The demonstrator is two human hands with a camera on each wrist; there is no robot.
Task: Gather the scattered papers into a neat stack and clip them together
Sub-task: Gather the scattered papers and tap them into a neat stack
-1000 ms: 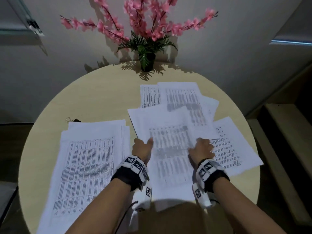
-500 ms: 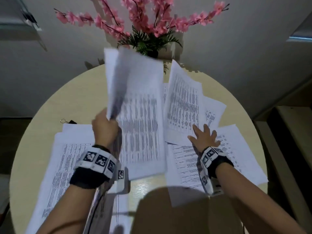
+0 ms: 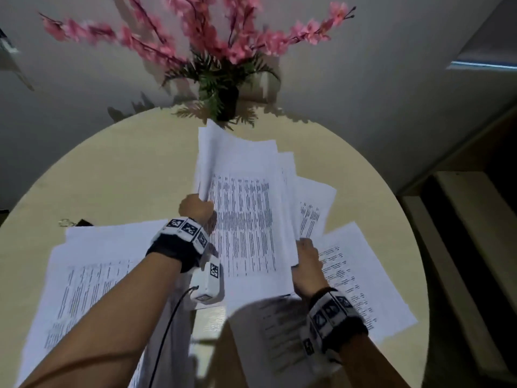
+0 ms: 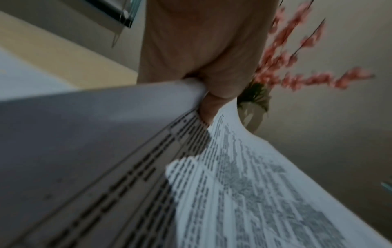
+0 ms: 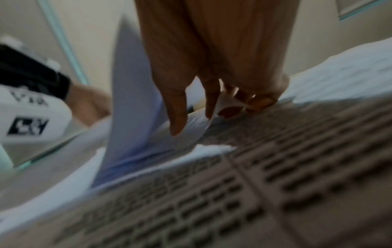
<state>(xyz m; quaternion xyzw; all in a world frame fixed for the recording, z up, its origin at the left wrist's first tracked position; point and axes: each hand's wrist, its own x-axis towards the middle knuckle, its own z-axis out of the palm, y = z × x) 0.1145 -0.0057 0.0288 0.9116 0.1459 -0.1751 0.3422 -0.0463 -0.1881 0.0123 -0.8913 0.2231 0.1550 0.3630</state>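
Papers (image 3: pixel 246 219) carry printed tables, too blurred to read; wrist band (image 5: pixel 31 115) shows approx. "VIA".

Two hands (image 3: pixel 195 207) (image 3: pixel 307 264); one binder clip (image 3: pixel 74 222); one flower pot (image 3: pixel 228 103); one table (image 3: pixel 126 175).

Premises appear to be an office or a meeting corner. A round, light wood-look table (image 3: pixel 134 175) stands against a plain pale wall (image 3: pixel 377 79). Printed sheets (image 3: pixel 246 219) of tabulated text lie spread across the table, and a binder clip (image 3: pixel 75 222) sits at its left edge. A dark pot of artificial pink blossom (image 3: pixel 223 37) stands at the far rim. Lighting is dim.
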